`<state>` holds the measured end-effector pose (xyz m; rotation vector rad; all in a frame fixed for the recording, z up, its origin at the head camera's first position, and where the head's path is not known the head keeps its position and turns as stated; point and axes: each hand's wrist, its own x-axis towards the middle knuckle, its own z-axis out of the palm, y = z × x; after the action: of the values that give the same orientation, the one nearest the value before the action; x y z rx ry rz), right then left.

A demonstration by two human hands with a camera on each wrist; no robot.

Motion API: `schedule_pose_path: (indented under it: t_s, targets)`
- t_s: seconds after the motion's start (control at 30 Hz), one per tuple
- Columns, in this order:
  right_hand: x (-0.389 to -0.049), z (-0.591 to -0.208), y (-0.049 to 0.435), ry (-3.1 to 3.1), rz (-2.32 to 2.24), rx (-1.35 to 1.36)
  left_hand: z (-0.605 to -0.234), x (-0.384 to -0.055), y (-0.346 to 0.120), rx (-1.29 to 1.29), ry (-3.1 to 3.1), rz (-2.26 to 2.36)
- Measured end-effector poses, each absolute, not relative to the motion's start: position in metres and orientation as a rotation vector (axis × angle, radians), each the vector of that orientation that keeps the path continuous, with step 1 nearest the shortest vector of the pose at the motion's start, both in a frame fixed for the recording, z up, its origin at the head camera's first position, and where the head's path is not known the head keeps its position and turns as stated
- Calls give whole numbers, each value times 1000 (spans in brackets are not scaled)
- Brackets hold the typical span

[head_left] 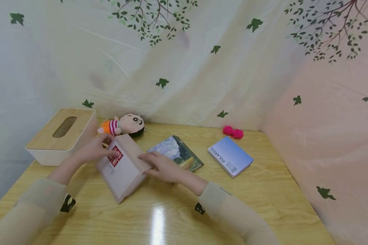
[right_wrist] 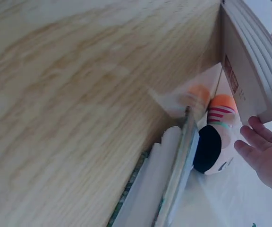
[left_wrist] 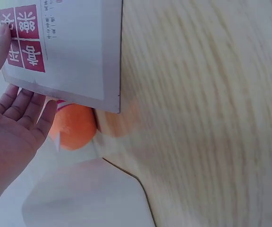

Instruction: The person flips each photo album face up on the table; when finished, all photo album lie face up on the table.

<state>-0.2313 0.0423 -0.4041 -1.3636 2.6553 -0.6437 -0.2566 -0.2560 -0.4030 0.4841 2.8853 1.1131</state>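
A stack of pale books (head_left: 122, 178) with a red label of white characters stands tilted at the left of the table. At its upper left edge my left hand (head_left: 93, 149) grips it, thumb on the cover and fingers behind, as the left wrist view also shows. My right hand (head_left: 165, 166) holds the opposite side, fingers against the edge. Several layers show along the side of the books (right_wrist: 256, 52) in the right wrist view. Behind them lies a doll (head_left: 130, 125) with an orange and striped outfit.
A white tissue box (head_left: 52, 156) with a wooden lid stands at the left. Right of the stack lies a book with a landscape cover (head_left: 182, 151), partly behind my right hand. Farther right are a blue POLAROID box (head_left: 231, 154) and a pink yarn bundle (head_left: 233, 132). A printed curtain (head_left: 184, 98) borders the table.
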Motion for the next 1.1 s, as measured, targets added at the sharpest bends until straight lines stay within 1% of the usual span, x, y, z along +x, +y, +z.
schedule_pose_path:
  t_s: [0.4,0.63,0.8,1.1]
  targets:
    - [-228,-384,45,2625,-724,-1404,-390,-253,-251,532,3034,1145]
    - [-225,-377,47,2598,-753,-1416,-390,-250,-249,481,3067,1155]
    - [-223,-372,48,2581,-759,-1390,-389,-247,-247,467,3029,1228]
    - [-220,-368,42,2491,-842,-1449,-388,-242,-248,509,2898,1403]
